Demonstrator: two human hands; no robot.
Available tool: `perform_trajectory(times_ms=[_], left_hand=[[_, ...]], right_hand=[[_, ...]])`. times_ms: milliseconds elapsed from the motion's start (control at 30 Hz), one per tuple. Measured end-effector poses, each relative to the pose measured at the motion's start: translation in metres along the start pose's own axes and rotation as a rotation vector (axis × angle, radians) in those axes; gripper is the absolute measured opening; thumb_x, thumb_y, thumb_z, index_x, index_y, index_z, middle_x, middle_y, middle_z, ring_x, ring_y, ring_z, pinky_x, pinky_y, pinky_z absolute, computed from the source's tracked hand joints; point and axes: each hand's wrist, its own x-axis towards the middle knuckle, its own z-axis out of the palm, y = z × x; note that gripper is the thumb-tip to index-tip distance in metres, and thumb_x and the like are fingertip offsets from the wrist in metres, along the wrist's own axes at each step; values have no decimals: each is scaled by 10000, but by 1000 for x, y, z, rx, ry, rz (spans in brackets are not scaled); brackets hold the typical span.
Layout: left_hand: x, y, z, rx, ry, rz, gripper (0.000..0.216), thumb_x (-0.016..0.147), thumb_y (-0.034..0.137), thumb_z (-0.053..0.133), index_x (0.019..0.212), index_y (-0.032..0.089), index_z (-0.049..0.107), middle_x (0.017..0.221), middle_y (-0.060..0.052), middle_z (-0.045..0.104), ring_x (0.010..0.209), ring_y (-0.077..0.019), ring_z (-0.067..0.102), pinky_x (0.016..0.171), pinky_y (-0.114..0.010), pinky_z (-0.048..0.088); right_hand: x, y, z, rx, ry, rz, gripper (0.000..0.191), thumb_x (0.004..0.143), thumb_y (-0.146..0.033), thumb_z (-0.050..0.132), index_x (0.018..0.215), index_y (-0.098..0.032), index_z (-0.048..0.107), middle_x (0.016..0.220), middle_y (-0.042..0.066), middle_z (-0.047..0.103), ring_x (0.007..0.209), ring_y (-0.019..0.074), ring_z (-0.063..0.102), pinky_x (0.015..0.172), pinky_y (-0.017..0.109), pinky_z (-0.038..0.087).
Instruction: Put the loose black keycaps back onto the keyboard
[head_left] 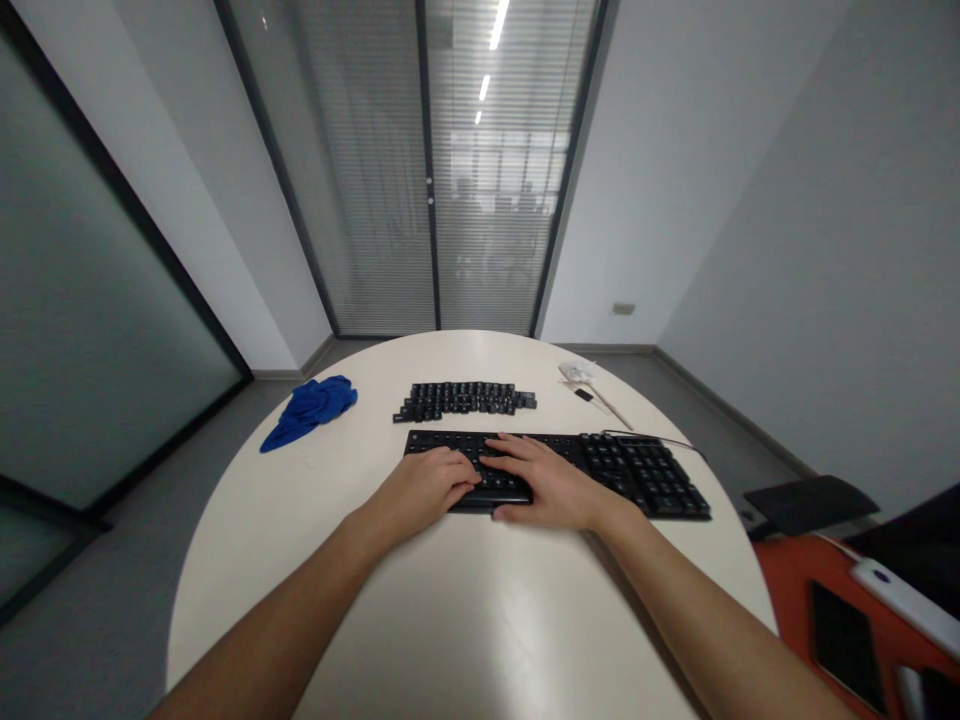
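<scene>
A black keyboard (637, 472) lies across the middle of a round white table (465, 620). Both my hands rest on its left half. My left hand (429, 486) is curled, its fingertips pinched down on the keys; what they hold, if anything, is hidden. My right hand (541, 480) lies flat over the keys just right of it, fingers stretched out toward the left hand, thumb at the keyboard's front edge. Behind the keyboard, rows of loose black keycaps (465, 399) are laid out on the table.
A crumpled blue cloth (311, 407) lies at the table's left edge. Small tools and a thin stick (592, 390) sit at the back right, and a cable runs off the keyboard's right end. An orange seat (840, 620) with a dark phone and a white device stands at the lower right.
</scene>
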Motion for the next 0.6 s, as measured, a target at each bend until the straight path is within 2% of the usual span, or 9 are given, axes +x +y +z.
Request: perform_trajectory(times_ms=[100, 233, 433, 600], left_hand=[[-1, -3, -3, -30, -4, -2, 163, 969, 175, 606, 1053, 215, 741, 1076, -8, 764, 986, -199, 677, 867, -308, 520], [-4, -10, -5, -50, -17, 45, 171, 971, 239, 624, 1090, 233, 746, 1124, -3, 763, 985, -198, 683, 868, -312, 517], [-8, -12, -12, -48, -53, 75, 253, 921, 304, 680, 1164, 254, 732, 1139, -15, 760, 1011, -215, 683, 847, -323, 525], [-11, -10, -17, -33, -52, 103, 260, 854, 340, 745, 1096, 242, 751, 1152, -21, 748, 1060, -233, 672, 896, -339, 515]], right_hand=[[0, -4, -2, -4, 8, -8, 700, 791, -492, 777, 1412, -237, 575, 1535, 141, 475, 1441, 369, 389, 1173, 603, 298], [3, -11, -7, 6, 2, -69, 583, 813, -418, 769, 1352, -265, 607, 1418, 104, 592, 1353, 322, 494, 1181, 597, 265], [7, -16, -9, 65, 29, -187, 412, 892, -359, 695, 1277, -219, 656, 1281, 107, 666, 1227, 260, 584, 1099, 452, 426], [7, -14, -6, 88, 53, -195, 405, 893, -396, 696, 1259, -225, 666, 1267, 103, 684, 1238, 268, 591, 1108, 462, 430]])
